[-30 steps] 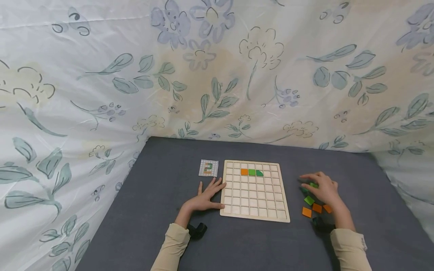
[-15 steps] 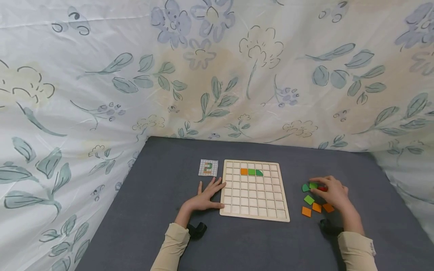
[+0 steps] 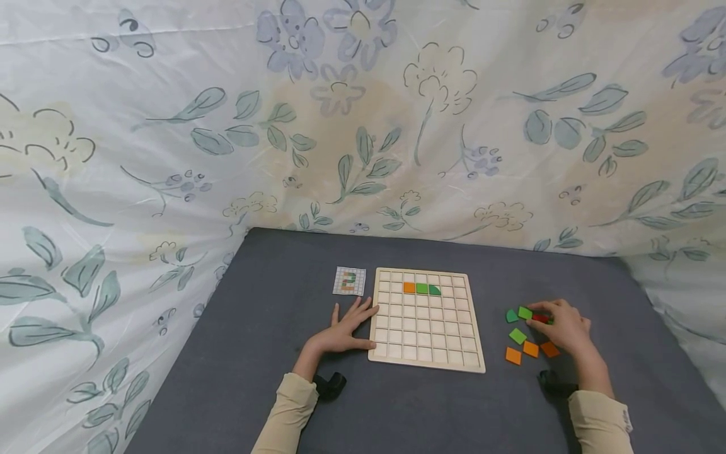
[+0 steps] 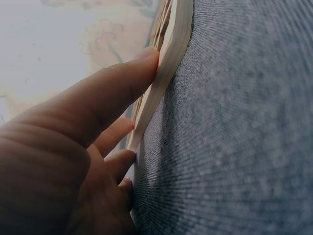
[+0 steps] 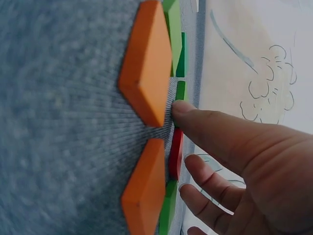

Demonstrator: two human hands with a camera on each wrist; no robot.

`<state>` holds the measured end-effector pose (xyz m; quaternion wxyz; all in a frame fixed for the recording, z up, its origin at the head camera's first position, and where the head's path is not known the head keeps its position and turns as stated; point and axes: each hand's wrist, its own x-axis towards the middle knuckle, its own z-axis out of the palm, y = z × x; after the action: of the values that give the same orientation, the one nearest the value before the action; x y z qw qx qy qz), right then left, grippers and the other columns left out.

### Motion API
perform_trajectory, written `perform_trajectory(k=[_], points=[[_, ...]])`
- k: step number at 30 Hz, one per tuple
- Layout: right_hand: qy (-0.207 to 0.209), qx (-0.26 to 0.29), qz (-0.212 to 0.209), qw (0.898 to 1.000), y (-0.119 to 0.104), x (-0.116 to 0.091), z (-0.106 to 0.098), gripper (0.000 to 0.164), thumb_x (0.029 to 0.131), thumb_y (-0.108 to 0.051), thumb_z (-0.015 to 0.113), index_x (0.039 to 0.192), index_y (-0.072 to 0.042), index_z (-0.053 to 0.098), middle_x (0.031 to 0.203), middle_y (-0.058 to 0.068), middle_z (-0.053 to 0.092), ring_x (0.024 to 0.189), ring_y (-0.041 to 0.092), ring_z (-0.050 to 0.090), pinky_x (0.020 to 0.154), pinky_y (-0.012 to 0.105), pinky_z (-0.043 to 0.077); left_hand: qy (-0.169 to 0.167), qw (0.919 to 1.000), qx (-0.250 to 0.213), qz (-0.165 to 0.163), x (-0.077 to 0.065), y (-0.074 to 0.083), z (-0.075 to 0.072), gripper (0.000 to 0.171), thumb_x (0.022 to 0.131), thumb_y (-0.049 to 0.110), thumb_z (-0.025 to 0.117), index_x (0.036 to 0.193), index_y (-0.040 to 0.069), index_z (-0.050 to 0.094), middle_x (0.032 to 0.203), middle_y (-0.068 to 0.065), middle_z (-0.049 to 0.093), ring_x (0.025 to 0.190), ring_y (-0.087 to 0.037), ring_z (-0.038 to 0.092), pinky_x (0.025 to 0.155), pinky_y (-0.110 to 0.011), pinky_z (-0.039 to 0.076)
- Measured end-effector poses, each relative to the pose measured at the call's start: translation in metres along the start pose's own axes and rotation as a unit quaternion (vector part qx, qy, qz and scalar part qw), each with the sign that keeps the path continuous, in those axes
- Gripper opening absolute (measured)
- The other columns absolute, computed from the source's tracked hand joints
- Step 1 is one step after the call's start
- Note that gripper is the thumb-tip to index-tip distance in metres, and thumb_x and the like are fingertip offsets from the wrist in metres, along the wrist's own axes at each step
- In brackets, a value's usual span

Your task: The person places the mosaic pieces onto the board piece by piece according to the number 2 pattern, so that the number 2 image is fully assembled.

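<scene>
My left hand (image 3: pixel 339 333) lies beside the wooden grid board (image 3: pixel 424 339), fingers spread, thumb and fingertips at its left edge. In the left wrist view the thumb (image 4: pixel 129 78) touches the board's side (image 4: pixel 171 58). My right hand (image 3: pixel 564 325) is low over loose tiles on the right. Its thumb and forefinger stand apart around a red tile (image 3: pixel 540 319), tips at the corner of a light green square tile (image 3: pixel 525 313). In the right wrist view the thumb (image 5: pixel 210 129) overlaps the green tile (image 5: pixel 181 90) just beyond the red tile (image 5: pixel 176 154); the forefinger is hidden behind it.
An orange tile (image 3: pixel 409 287), a green tile (image 3: pixel 422 288) and a dark green rounded tile (image 3: pixel 435 290) sit in one board row. A pattern card (image 3: pixel 348 281) lies left of the board. Near the right hand are a dark green tile (image 3: pixel 512 316) and several orange tiles (image 3: pixel 530 349).
My right hand has shifted right and slightly nearer, uncovering the dark green and light green tiles and showing the red one between thumb and forefinger. The left hand has stayed at the board.
</scene>
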<state>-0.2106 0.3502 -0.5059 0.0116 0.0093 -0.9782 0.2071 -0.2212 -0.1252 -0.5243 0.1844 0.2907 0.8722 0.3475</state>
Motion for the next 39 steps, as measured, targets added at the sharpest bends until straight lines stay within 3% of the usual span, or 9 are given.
perform_trajectory(k=[10,18,39], points=[[0.011,0.004,0.001,1.000,-0.001,0.001,0.000,0.034,0.084,-0.023,0.068,0.111,-0.002,0.065,0.108,0.025,0.046,0.089,0.040,0.040,0.071,0.056,0.024,-0.001,1.0000,-0.005,0.000,0.000,0.000,0.000,0.077,0.088,0.038,0.062,0.150,0.021,0.019,0.157,-0.003,0.003,0.143,-0.024,-0.008,0.104,-0.058,-0.022],[0.031,0.008,-0.022,0.999,-0.011,0.009,0.001,0.034,0.084,-0.023,0.068,0.111,-0.003,0.065,0.109,0.026,0.047,0.094,0.043,0.041,0.073,0.060,0.024,0.003,1.0000,-0.007,0.006,0.000,0.003,0.000,0.077,0.088,0.036,0.062,0.150,0.018,0.020,0.157,-0.006,0.005,0.143,-0.027,-0.007,0.104,-0.061,-0.021],[0.014,0.037,-0.107,0.993,-0.080,0.031,0.026,0.028,0.082,-0.021,0.071,0.108,-0.011,0.068,0.107,0.018,0.051,0.100,0.040,0.042,0.084,0.063,0.021,0.010,0.9997,0.021,-0.003,-0.002,0.003,0.000,0.077,0.087,0.041,0.062,0.149,0.020,0.022,0.157,-0.005,0.009,0.144,-0.027,-0.002,0.106,-0.062,-0.012]])
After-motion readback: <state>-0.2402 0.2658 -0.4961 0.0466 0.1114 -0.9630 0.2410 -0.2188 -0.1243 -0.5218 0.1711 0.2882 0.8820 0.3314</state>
